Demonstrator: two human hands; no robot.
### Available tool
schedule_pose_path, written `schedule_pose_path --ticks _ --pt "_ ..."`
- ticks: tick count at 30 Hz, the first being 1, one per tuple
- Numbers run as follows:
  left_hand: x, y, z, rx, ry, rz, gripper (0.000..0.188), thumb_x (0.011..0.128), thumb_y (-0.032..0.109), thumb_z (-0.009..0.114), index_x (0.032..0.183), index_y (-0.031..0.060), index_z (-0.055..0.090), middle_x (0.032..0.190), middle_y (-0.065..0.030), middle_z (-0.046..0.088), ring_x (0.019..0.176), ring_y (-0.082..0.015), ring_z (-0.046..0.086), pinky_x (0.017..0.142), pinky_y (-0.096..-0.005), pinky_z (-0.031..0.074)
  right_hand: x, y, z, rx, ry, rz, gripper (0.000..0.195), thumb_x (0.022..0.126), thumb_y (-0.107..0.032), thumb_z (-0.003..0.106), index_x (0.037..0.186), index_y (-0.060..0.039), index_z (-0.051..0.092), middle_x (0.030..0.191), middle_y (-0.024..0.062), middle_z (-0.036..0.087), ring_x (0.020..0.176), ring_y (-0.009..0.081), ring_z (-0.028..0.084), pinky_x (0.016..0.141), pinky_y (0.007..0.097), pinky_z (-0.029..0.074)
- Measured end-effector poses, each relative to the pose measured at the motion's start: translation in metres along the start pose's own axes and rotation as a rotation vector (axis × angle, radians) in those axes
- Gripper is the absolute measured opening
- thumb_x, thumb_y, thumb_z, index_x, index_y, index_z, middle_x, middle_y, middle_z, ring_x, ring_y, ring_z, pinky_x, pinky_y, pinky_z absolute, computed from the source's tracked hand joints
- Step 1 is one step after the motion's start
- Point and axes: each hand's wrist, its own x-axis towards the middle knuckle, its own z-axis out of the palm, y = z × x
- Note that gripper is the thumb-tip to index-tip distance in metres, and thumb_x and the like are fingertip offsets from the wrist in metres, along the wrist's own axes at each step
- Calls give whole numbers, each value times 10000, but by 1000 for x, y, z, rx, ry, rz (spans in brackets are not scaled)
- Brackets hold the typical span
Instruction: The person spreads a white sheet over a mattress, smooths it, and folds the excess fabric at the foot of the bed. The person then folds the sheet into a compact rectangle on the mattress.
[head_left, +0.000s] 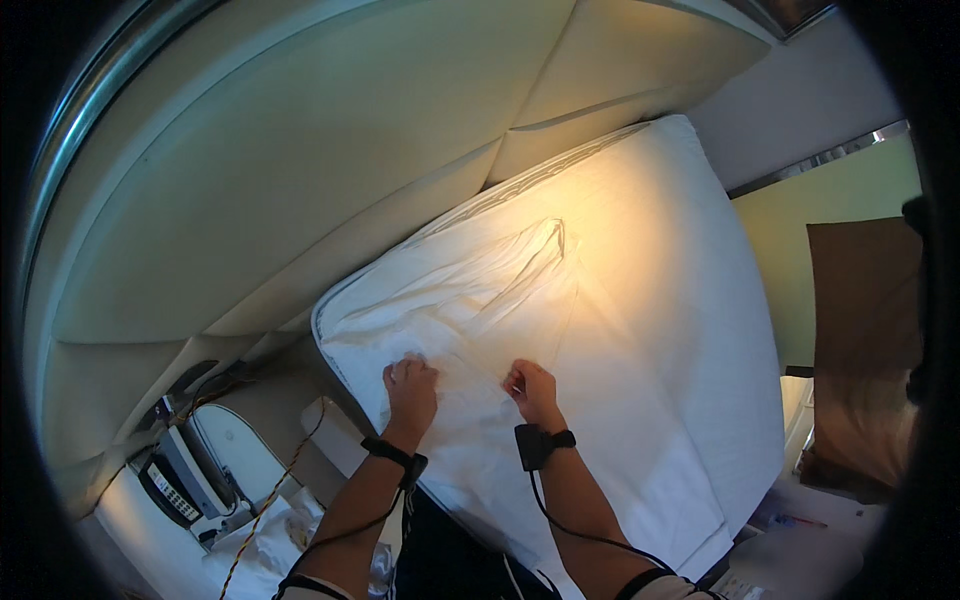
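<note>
A white sheet (615, 375) lies over the mattress (330, 330) before me, rumpled on its left half. A raised fold (551, 240) stands near the headboard side, with creases running from it towards my hands. My left hand (412, 394), back upward, has its fingers curled into the fabric near the mattress's left edge. To its right, my right hand (534, 390) is closed, thumb against fingers, with cloth at the fingertips. The fingertips are partly hidden. Both wrists wear black straps with cables.
A padded cream headboard (300, 187) borders the bed. At lower left, a white bedside table (135, 510) carries a telephone (169, 487) and crumpled white material (262, 547). A twisted cord (281, 480) hangs in front. Brown cloth (855, 337) hangs at right.
</note>
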Motion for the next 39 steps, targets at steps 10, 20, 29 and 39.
schedule_pose_path --ticks 10,20,29,39 --pt "10 -77 -42 -2299 344 -647 514 955 363 467 1311 -3 407 1277 -132 501 1185 -272 460 999 -420 382 -60 -22 10 200 -225 -264 124 916 -116 496 971 -23 556 744 59 564 703 171 553 696 317 467" --pt "-24 -45 32 -773 47 -926 566 791 295 721 1096 -107 464 979 -216 584 839 -291 597 750 -402 483 -165 170 -176 338 349 771 704 868 -479 600 1350 -32 350 1288 197 424 1031 324 499 785 515 481" --pt "10 30 -61 -2244 -214 -425 408 960 318 466 1248 30 488 1253 -103 535 1171 -277 485 1036 -437 348 -137 264 -271 976 374 384 425 849 -210 581 1218 -35 467 1194 161 511 1067 333 515 889 452 446" --pt "2 -1 -72 -2369 -29 -146 500 912 310 529 1321 35 446 1335 -129 488 1220 -323 440 1047 -502 318 -216 176 -264 1257 -40 4 220 779 -107 489 983 -25 497 1076 111 520 962 312 510 899 477 430"
